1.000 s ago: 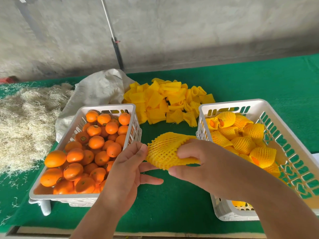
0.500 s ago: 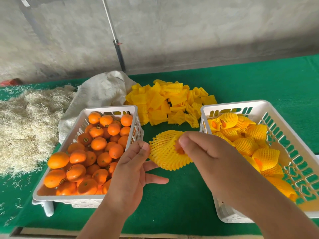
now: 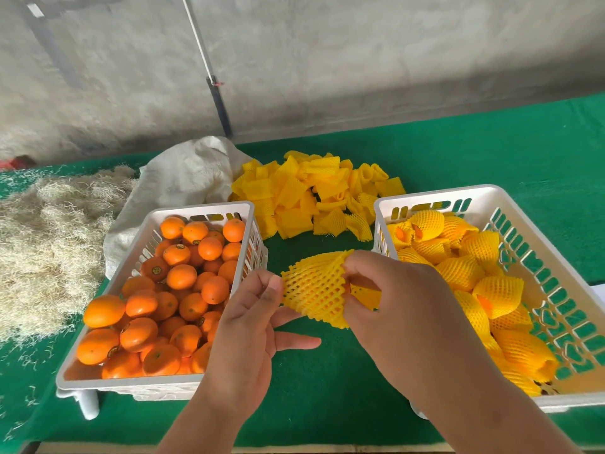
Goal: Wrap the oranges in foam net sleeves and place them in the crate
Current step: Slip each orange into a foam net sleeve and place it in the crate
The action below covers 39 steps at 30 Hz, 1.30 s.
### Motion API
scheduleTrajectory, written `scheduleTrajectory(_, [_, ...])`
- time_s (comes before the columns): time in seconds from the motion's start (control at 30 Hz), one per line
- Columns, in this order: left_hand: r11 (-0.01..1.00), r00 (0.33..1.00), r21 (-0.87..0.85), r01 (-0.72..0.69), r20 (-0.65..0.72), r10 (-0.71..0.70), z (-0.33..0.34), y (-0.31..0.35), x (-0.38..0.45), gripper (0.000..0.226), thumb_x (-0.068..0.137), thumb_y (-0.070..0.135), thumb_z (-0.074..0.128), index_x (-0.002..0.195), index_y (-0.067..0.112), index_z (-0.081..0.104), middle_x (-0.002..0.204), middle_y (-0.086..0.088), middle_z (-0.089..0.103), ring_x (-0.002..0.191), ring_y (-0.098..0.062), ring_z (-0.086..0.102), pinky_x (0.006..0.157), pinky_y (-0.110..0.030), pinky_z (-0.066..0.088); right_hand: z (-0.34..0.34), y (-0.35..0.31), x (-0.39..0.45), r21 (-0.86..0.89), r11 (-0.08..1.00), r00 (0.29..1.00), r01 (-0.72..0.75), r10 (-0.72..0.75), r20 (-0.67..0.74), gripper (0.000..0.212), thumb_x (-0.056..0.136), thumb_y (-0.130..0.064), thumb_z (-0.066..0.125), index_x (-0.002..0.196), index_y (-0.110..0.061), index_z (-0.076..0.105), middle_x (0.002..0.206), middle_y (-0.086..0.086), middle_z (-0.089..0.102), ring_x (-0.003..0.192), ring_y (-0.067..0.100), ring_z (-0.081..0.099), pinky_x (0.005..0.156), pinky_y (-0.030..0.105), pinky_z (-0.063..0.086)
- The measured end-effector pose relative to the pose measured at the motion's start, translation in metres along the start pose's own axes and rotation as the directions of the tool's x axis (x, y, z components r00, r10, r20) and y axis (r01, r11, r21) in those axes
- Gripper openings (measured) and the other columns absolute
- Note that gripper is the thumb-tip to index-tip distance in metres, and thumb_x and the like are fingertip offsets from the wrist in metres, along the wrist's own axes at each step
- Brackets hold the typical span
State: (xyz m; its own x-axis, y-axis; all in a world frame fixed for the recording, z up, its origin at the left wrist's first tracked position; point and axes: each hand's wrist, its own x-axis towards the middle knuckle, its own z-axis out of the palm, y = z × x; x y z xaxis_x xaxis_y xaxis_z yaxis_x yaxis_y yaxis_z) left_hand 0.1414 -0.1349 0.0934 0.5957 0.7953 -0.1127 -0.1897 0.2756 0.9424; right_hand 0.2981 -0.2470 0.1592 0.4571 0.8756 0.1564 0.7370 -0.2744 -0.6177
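Both hands pinch one foam net sleeve [image 3: 319, 288] between them, left hand [image 3: 248, 326] and right hand [image 3: 396, 309] gripping opposite edges.

Grey concrete wall [image 3: 360, 60] behind green-covered table [image 3: 491, 152]

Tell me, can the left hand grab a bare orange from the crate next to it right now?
Probably not yet. The left hand is pinching the foam net sleeve together with the right hand. The oranges lie uncovered beside it, so once it lets go, nothing blocks it.

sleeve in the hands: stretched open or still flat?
Stretched open. The foam net sleeve bulges, its mesh spread wide between the left hand and right hand; orange inside: cannot tell.
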Motion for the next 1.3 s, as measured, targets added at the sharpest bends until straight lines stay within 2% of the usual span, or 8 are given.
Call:
scheduleTrajectory(0.13, [1.000, 1.000, -0.015, 0.005, 0.006, -0.005, 0.000, -0.001, -0.002, 0.027, 0.099, 0.039, 0.063, 0.103, 0.012, 0.063, 0.114, -0.021, 0.073, 0.099, -0.033, 0.075, 0.061, -0.043, 0.067, 0.003, 0.004, -0.001, 0.052, 0.999, 1.000, -0.009, 0.009, 0.005, 0.012, 0.094, -0.040, 0.069, 0.106, -0.039, 0.067, 0.082, -0.019, 0.056, 0.058, -0.002, 0.046, 0.052, 0.011, 0.035])
scheduleTrajectory(0.37, [1.000, 1.000, 0.002, -0.029, 0.007, 0.029, 0.003, 0.000, -0.008, 0.032, 0.098, 0.039, 0.063, 0.101, 0.007, 0.060, 0.112, -0.021, 0.073, 0.094, -0.027, 0.075, 0.062, -0.043, 0.067, 0.004, 0.010, -0.010, 0.150, 0.989, 0.998, -0.013, 0.022, -0.062, 0.014, 0.090, -0.033, 0.073, 0.089, -0.040, 0.061, 0.078, -0.021, 0.065, 0.086, -0.003, 0.060, 0.063, 0.007, 0.044])
scheduleTrajectory(0.47, [0.995, 0.996, 0.047, -0.085, -0.022, 0.086, 0.009, 0.002, -0.012, 0.022, 0.099, 0.037, 0.061, 0.095, 0.015, 0.064, 0.104, -0.015, 0.073, 0.087, -0.020, 0.074, 0.063, -0.043, 0.066, 0.006, 0.014, -0.015, 0.067, 0.998, 0.980, 0.012, 0.001, -0.197, 0.011, 0.088, -0.027, 0.078, 0.082, -0.030, 0.068, 0.072, -0.005, 0.070, 0.075, 0.024, 0.065, 0.094, 0.039, 0.059])
scheduleTrajectory(0.53, [0.985, 0.988, 0.107, -0.136, -0.055, 0.142, 0.013, 0.004, -0.014, 0.019, 0.101, 0.035, 0.060, 0.091, 0.020, 0.065, 0.094, -0.004, 0.072, 0.078, -0.012, 0.070, 0.065, -0.046, 0.066, 0.007, 0.014, -0.016, 0.076, 0.997, 0.970, 0.004, 0.015, -0.242, 0.011, 0.088, -0.027, 0.079, 0.082, -0.029, 0.070, 0.076, 0.000, 0.074, 0.097, 0.025, 0.063, 0.104, 0.043, 0.054])
scheduleTrajectory(0.67, [0.952, 0.963, 0.229, -0.204, -0.130, 0.238, 0.016, 0.010, -0.019, 0.023, 0.100, 0.038, 0.063, 0.089, 0.018, 0.063, 0.084, 0.000, 0.056, 0.074, -0.010, 0.063, 0.070, -0.054, 0.066, 0.009, 0.024, -0.014, 0.314, 0.949, 0.969, 0.024, 0.056, -0.242, 0.009, 0.090, -0.030, 0.072, 0.095, -0.038, 0.072, 0.091, -0.027, 0.073, 0.085, 0.002, 0.070, 0.060, 0.016, 0.054])
scheduleTrajectory(0.8, [0.937, 0.948, 0.271, -0.220, -0.166, 0.270, 0.021, 0.013, -0.023, 0.026, 0.098, 0.039, 0.067, 0.089, 0.015, 0.063, 0.082, -0.003, 0.045, 0.075, -0.015, 0.053, 0.066, -0.051, 0.066, 0.017, 0.032, -0.014, 0.658, 0.750, 0.968, 0.072, 0.105, -0.227, 0.028, 0.089, -0.007, 0.072, 0.097, -0.034, 0.066, 0.097, -0.014, 0.076, 0.096, 0.004, 0.074, 0.079, 0.008, 0.052])
scheduleTrajectory(1.03, [0.911, 0.929, 0.322, -0.257, -0.178, 0.325, 0.027, 0.013, -0.026, 0.027, 0.101, 0.039, 0.071, 0.089, 0.017, 0.062, 0.086, 0.003, 0.070, 0.081, -0.015, 0.073, 0.071, -0.048, 0.067, 0.029, 0.035, -0.015, 0.790, 0.606, 0.984, 0.092, 0.065, -0.164, 0.034, 0.089, -0.045, 0.061, 0.120, -0.033, 0.058, 0.107, -0.008, 0.068, 0.106, 0.015, 0.067, 0.088, 0.033, 0.055])
scheduleTrajectory(1.3, [0.905, 0.917, 0.353, -0.239, -0.224, 0.330, 0.034, 0.006, -0.026, 0.020, 0.092, 0.033, 0.075, 0.085, 0.017, 0.064, 0.082, 0.005, 0.069, 0.080, -0.017, 0.075, 0.072, -0.038, 0.067, 0.046, 0.038, -0.010, 0.606, 0.795, 0.976, 0.009, 0.125, -0.179, 0.079, 0.069, -0.057, 0.090, 0.133, -0.054, 0.044, 0.129, -0.023, 0.048, 0.128, 0.002, 0.049, 0.088, 0.036, 0.063])
